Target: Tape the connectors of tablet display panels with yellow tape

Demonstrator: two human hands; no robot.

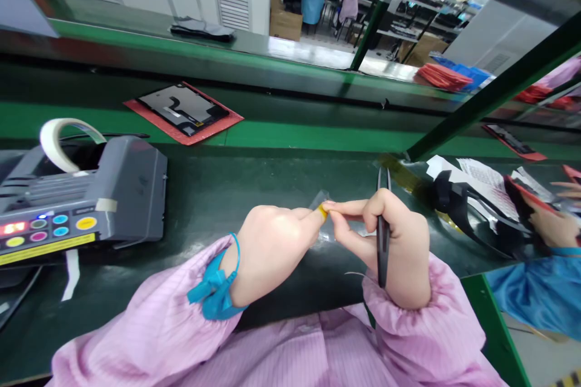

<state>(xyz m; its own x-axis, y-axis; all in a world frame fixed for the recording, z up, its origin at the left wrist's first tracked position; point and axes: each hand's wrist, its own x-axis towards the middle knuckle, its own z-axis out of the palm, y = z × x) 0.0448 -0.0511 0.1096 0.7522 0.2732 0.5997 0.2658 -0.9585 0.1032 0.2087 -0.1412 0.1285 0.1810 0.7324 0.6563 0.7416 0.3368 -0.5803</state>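
Observation:
My left hand point(275, 242), with a blue band at its wrist, is closed in a pinch over the dark bench mat. Between its fingertips and those of my right hand point(399, 236) shows a small yellow piece point(323, 210), perhaps tape. Some clear film point(319, 199) sticks out just behind it. Black tweezers point(384, 248) are tucked upright in my right hand's curled fingers, tips pointing away from me, while thumb and forefinger meet at the yellow piece. Part of the piece is hidden by the fingers.
A grey tape dispenser point(131, 187) with a tape roll point(57, 145) stands at left. A screen panel point(181, 107) lies on a red sheet on the ledge. At right are papers point(485, 178), a black strap-like item point(472, 211) and a co-worker's hand point(558, 224).

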